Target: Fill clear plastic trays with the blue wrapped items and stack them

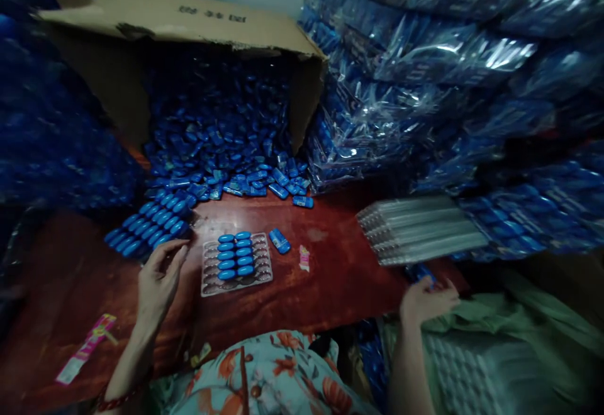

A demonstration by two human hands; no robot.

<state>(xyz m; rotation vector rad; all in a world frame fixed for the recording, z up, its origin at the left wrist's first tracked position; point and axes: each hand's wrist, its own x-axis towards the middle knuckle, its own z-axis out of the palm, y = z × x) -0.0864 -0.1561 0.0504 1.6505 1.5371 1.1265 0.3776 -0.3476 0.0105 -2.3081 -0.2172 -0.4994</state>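
Left hand [160, 273]: hovering near blue rows [153, 226], fingers loosely parting | Right hand [427, 302]: blurring, cannot tell if gripping | Clear tray [262, 261]: resting between hands, holding 10 capsule-shaped pieces [226, 256]

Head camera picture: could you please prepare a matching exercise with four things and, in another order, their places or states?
1. cardboard box
2. clear tray
3. left hand
4. pink scrap

A. beside the rows of blue pieces
B. on the table, right of the tray
C. open, with blue packets inside
D. holding two columns of blue ovals

1-C; 2-D; 3-A; 4-B
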